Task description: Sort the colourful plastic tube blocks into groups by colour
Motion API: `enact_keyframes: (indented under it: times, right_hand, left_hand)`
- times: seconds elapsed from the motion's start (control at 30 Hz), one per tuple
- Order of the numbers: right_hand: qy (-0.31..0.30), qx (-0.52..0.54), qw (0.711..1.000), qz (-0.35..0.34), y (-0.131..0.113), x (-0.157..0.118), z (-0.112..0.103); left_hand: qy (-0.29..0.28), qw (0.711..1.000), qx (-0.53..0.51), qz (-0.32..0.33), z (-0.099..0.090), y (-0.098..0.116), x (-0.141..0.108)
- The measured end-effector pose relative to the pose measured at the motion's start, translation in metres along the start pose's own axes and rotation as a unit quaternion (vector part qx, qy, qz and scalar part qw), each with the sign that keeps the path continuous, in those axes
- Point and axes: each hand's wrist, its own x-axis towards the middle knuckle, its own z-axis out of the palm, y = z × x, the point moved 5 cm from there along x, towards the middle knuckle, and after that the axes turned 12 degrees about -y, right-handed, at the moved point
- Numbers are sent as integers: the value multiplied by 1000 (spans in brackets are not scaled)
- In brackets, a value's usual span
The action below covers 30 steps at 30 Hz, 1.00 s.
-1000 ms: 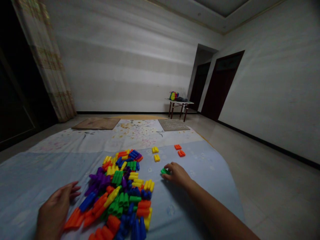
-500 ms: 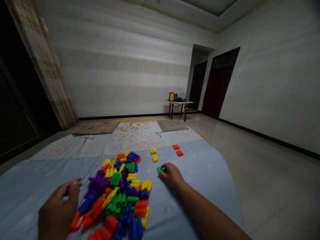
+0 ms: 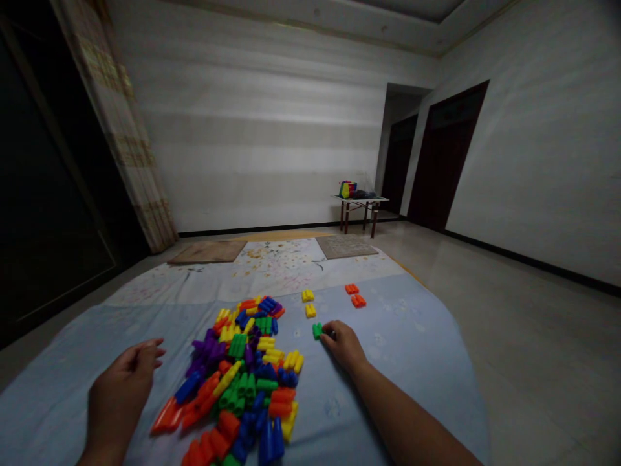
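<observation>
Right hand (image 3: 345,346) is low over the worktop (image 3: 407,382), thumb and fingers curled close to a narrow gap. I see the small green block (image 3: 317,331) just left of those fingertips, right of the pile (image 3: 237,347) and inward from the worktop's right edge. Whether the fingers touch or pinch its right end, I cannot tell.

Left hand (image 3: 119,391) hovers near the pile's left side, toward the worktop's near left, its fingers loosely bent and slightly apart, with nothing visible between them.

My view loses the palm side of the right hand and most of the left palm. The pile's lowest pieces and the worktop's near edge are cut off at the bottom, and overlapping pieces keep me from counting them. The picture is dim, and fine detail on the green block is too small to read.

What I can make out is bright green, short and ridged, lying flat on the pale blue cloth (image 3: 334,408). Beyond it lie two yellow blocks (image 3: 310,311), and farther right, two orange blocks (image 3: 358,301).
</observation>
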Motion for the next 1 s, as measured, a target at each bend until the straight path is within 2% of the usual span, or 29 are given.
enact_keyframes:
  times: [0.17, 0.33, 0.6, 0.8, 0.9, 1.0]
  right_hand:
    - [-2, -12, 1000, -22, -2, -1, 0]
    - [-11, -15, 1000, -24, 0, -1, 1]
    - [-25, -39, 999, -22, 4, -1, 4]
    - [-5, -25, 999, -45, 4, -2, 2]
    - [28, 5, 996, -82, -7, -7, -8]
    - [-3, 11, 989, -150, -35, -17, -11]
  left_hand:
    - [-15, 998, -21, -64, 19, -42, 4]
    - [-17, 992, -77, -96, 34, -64, 1]
    - [-15, 987, -130, -93, 36, -74, -4]
    - [-2, 988, -132, -80, 40, -76, -4]
    - [1, 989, -125, -78, 43, -78, -3]
    - [-10, 991, -113, -76, 45, -77, -3]
